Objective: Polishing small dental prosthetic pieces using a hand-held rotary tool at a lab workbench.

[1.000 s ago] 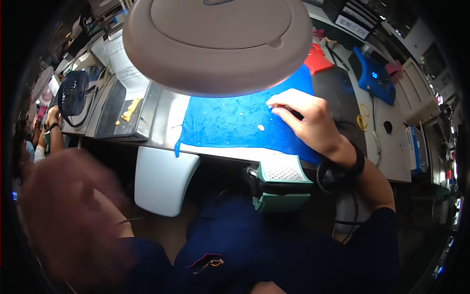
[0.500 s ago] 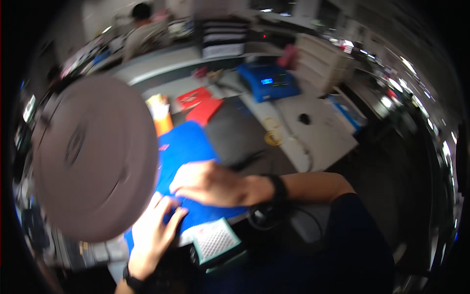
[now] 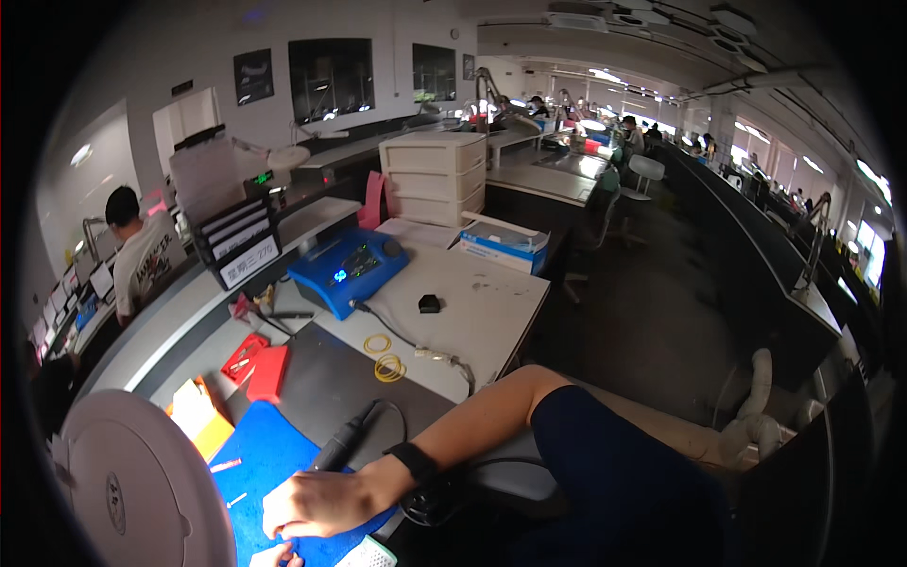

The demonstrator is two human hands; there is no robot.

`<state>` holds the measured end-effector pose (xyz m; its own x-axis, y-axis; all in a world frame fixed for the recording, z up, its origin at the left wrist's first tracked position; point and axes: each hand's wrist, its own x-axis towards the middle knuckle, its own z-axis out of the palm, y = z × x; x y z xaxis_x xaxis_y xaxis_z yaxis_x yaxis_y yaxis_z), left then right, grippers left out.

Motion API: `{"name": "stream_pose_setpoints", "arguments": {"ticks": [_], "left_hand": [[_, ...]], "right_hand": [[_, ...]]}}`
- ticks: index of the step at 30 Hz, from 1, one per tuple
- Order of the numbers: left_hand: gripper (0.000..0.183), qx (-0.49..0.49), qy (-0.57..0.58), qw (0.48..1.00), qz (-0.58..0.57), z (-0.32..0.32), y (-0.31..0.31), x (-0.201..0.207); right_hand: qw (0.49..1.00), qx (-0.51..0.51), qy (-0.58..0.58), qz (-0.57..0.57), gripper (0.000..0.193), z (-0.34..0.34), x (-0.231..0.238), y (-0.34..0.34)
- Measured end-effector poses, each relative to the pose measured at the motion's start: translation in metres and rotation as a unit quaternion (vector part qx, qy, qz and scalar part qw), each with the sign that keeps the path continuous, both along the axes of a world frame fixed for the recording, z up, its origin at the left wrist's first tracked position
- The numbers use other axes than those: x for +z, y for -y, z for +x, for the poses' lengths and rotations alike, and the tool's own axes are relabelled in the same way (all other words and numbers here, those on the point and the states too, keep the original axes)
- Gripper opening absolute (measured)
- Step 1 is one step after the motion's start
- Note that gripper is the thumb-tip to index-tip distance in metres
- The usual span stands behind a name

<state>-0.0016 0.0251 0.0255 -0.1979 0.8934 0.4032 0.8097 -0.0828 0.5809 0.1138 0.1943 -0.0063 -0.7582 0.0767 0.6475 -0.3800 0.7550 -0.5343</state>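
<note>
My right hand (image 3: 316, 506) rests over a bright blue cloth (image 3: 260, 439), its fingers curled into a pinch. Whatever those fingers hold is hidden beneath them. Only the fingertips of my left hand (image 3: 274, 557) show at the lower edge, drawn together just below the right hand; what they hold, if anything, I cannot make out. A black corded handpiece (image 3: 346, 440) lies just beyond my right wrist. On the cloth, left of the right hand, are a thin metal pin (image 3: 237, 500) and a small reddish-handled piece (image 3: 225, 466).
A large round grey lamp head (image 3: 142, 472) blocks the lower left. Beyond the cloth stand an orange box (image 3: 206, 425), a red case (image 3: 268, 373), a blue control unit (image 3: 348, 269) with a lit display, yellow wire coils (image 3: 388, 368) and cream drawers (image 3: 433, 180). A person (image 3: 146, 250) sits far left.
The view has swung up and to the right, so both hands and the cloth sit lower. The left hand has mostly dropped out of the picture. The right hand stays over the cloth.
</note>
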Motion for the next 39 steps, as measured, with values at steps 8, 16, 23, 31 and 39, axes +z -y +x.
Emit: {"name": "stream_pose_setpoints", "arguments": {"ticks": [8,16,23,31,39], "left_hand": [[0.017,0.018,0.132,0.99,-0.052,0.005,-0.015,-0.001],[0.019,0.033,0.257,0.963,-0.079,-0.003,-0.023,-0.007],[0.021,0.089,0.337,0.931,-0.107,-0.007,0.0,-0.011],[0.022,0.034,0.397,0.914,-0.08,-0.032,0.005,-0.023],[0.026,0.011,0.447,0.894,-0.041,-0.024,0.007,-0.027]], "right_hand": [[1.0,-0.006,-0.008,-0.025,0.011,0.005,0.001,0.0],[1.0,0.021,-0.005,-0.009,0.018,0.006,0.008,0.0],[0.995,0.001,-0.047,-0.087,0.018,0.009,0.0,-0.014],[0.969,-0.004,0.127,-0.213,0.011,0.0,0.022,0.002],[0.954,0.013,0.162,-0.253,0.014,0.005,0.023,0.001]]}}
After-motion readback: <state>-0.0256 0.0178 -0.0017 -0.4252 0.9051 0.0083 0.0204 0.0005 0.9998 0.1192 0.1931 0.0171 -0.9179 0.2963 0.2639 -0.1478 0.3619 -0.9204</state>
